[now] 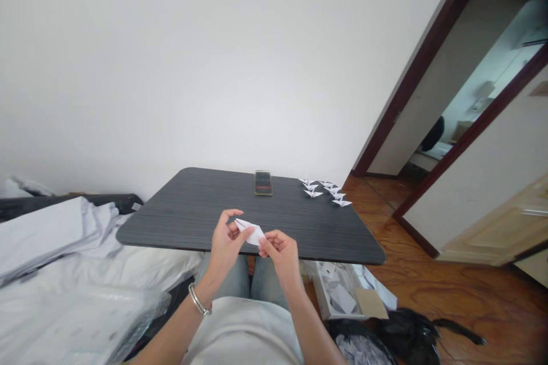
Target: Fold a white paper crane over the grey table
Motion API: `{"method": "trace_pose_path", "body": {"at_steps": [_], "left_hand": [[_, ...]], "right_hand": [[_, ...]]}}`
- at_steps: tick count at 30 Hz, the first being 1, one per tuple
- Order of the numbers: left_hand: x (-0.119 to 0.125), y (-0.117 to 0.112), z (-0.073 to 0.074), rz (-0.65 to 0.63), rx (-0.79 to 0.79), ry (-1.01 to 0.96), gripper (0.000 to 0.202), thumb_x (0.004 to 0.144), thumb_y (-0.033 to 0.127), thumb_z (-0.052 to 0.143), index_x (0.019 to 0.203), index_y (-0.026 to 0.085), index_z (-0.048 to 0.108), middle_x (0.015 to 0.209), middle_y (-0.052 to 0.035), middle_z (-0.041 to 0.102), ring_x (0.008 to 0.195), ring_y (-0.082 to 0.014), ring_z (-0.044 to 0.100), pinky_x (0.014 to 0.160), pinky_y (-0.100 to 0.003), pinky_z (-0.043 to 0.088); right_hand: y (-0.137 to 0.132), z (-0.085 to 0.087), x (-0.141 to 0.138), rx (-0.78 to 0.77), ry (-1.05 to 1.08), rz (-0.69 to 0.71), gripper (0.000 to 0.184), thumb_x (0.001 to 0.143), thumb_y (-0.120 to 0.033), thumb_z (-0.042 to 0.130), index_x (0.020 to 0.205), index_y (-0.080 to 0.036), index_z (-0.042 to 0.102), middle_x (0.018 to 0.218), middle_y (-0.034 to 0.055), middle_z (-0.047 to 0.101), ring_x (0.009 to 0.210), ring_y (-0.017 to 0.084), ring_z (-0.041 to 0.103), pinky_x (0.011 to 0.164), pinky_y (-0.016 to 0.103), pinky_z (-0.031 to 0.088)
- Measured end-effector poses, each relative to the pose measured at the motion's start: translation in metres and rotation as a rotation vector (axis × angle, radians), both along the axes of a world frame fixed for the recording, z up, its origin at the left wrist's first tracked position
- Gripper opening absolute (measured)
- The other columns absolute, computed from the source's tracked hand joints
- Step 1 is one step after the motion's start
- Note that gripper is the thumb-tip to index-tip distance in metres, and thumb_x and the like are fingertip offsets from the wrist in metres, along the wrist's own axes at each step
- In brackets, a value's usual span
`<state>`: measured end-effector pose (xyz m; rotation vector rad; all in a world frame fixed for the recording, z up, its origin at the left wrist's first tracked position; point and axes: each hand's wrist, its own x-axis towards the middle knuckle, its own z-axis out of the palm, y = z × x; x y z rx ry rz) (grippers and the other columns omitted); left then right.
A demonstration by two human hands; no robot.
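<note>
Paper (256, 236) is pinched in left grip (225, 240) and right grip (283, 251) above dark table (184, 211), white wall (240, 68) behind.

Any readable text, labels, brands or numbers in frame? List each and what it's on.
None readable.
Phone on the table: screen blurred, any text illegible.
Small white patch left of the table: possibly a label, too small to read.
Folded paper: no writing visible.
</note>
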<state>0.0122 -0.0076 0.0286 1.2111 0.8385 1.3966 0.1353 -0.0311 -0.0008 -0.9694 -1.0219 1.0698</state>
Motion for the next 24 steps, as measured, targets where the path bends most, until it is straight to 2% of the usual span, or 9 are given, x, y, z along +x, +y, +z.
{"method": "trace_pose_path", "body": {"at_steps": [5,11,20,24], "left_hand": [[-0.0013,0.0004,-0.0017,0.002,0.010,-0.024,0.033,0.069,0.026,0.063,0.093,0.017,0.043,0.062,0.0018,0.065,0.055,-0.0123,0.061,0.055,-0.021,0.045],[-0.0003,-0.0007,-0.0049,-0.076,-0.010,-0.025,0.052,0.059,0.016,0.070,0.102,0.019,0.040,0.070,0.0011,0.066,0.066,-0.0147,0.064,0.065,-0.025,0.047],[-0.0010,-0.0032,0.0001,-0.014,0.000,0.042,0.040,0.066,0.020,0.065,0.100,0.016,0.045,0.066,0.0002,0.067,0.061,-0.0147,0.063,0.060,-0.024,0.047],[-0.0020,-0.0022,0.0007,0.016,0.041,0.075,0.034,0.070,0.022,0.061,0.100,0.015,0.046,0.064,0.0011,0.066,0.054,-0.0121,0.060,0.053,-0.021,0.044]], "right_hand": [[-0.0002,-0.0005,0.0009,-0.023,-0.016,-0.020,0.021,0.066,-0.032,0.067,0.062,-0.014,0.058,0.048,-0.0012,0.060,0.041,0.009,0.052,0.044,0.020,0.042],[-0.0008,-0.0010,0.0014,-0.010,-0.036,-0.021,0.022,0.067,-0.033,0.067,0.060,-0.015,0.057,0.047,-0.0019,0.058,0.041,0.008,0.050,0.044,0.019,0.043],[-0.0020,0.0014,-0.0002,0.002,-0.058,-0.020,0.023,0.066,-0.035,0.067,0.060,-0.015,0.058,0.048,-0.0014,0.058,0.042,0.009,0.051,0.044,0.020,0.044],[-0.0022,0.0028,0.0003,0.002,-0.060,-0.019,0.022,0.067,-0.035,0.067,0.060,-0.015,0.059,0.048,-0.0011,0.058,0.042,0.009,0.051,0.044,0.020,0.043]]}}
